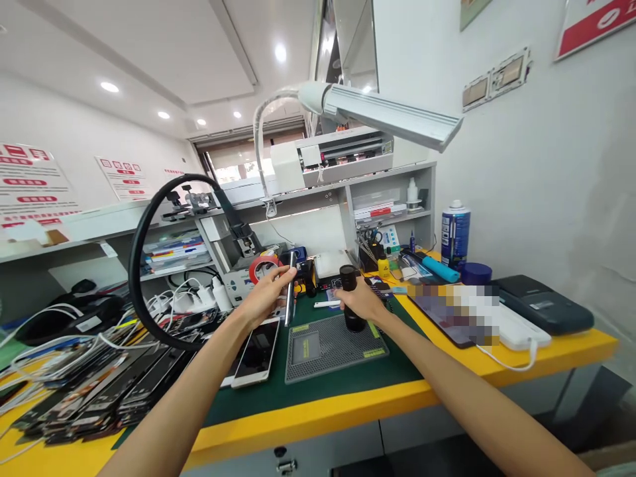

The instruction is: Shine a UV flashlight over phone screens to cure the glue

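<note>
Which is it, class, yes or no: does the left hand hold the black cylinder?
No, the black cylinder is in the right hand.

White walls [571, 172], yellow-topped workbench [318, 423]

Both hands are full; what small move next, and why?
Probably turn the held phone flat over the mat: the left hand holds it edge-on by the mat's left side, while the right hand grips a cylinder over its right.

Space opens over the near edge of the grey mat [334, 363], but the black cylinder [350, 295] behind and black hose [134, 265] leftward obstruct.
</note>
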Tool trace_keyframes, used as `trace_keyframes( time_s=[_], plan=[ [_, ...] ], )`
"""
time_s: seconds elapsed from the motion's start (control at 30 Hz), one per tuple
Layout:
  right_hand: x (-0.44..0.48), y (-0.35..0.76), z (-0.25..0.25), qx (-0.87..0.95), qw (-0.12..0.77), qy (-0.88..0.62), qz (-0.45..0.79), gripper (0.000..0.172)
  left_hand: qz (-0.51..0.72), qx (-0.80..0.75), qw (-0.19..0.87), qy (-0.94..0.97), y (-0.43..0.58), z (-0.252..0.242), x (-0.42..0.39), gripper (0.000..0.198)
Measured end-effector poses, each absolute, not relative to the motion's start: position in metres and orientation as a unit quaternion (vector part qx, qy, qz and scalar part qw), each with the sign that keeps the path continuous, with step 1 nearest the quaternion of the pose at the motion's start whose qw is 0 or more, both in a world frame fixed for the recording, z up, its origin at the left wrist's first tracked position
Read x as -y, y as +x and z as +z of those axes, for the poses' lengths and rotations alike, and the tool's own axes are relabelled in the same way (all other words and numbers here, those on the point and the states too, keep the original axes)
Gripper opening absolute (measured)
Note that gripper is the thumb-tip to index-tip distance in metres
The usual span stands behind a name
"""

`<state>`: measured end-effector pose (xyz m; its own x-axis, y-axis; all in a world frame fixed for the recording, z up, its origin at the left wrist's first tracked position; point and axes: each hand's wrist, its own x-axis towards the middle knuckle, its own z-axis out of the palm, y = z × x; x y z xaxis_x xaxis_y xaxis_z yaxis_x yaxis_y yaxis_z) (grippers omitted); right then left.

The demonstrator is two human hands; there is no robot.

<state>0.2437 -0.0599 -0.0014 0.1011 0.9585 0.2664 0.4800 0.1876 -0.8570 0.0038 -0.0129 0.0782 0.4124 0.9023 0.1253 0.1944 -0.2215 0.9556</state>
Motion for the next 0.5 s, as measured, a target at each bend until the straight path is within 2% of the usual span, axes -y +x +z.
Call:
trace_keyframes(
  time_s=[0.3,0.5],
  plan=[
    [0.057,0.245,-0.001,0.638,0.431,-0.586,0.252,0.033,0.294,-0.482,0.372,0.737,0.007,0.075,0.016,0.085],
    [0.055,0.247,-0.002,0.653,0.395,-0.596,0.248,0.031,0.151,-0.571,0.257,0.765,-0.011,0.078,0.017,0.092]
  ],
)
